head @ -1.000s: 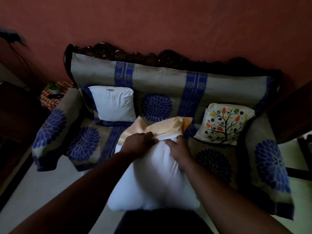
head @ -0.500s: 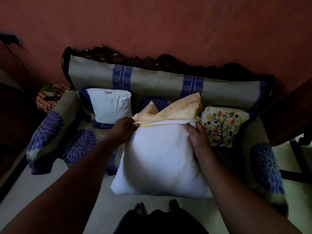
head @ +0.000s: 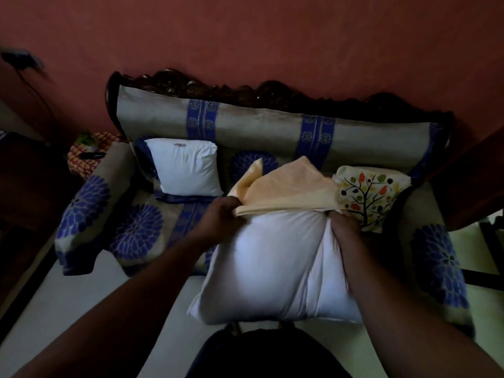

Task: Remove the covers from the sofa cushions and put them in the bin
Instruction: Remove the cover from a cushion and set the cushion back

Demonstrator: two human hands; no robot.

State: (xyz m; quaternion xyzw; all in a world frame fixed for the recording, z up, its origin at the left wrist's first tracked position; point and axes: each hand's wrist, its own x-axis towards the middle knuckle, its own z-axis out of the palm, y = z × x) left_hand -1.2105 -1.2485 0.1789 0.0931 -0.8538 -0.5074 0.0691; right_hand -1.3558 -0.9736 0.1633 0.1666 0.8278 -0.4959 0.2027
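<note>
Peach cover (head: 289, 189) bunched atop white cushion (head: 272, 266).

Both hands, L hand (head: 222, 214) & R hand (head: 344, 222), grip yellow cover (head: 289, 192) atop white cushion (head: 267, 268).

Across the top of the frame we see a terracotta-red wall (head: 272, 36), with a dark cable (head: 30, 77) hanging down at the upper left. At the left edge, beside the sofa's arm, sits a red-and-yellow patterned bundle (head: 81, 156) with something green on top. A pale floor (head: 68, 309) fills the lower left, and dark wooden furniture (head: 474, 181) stands at the right edge.
</note>
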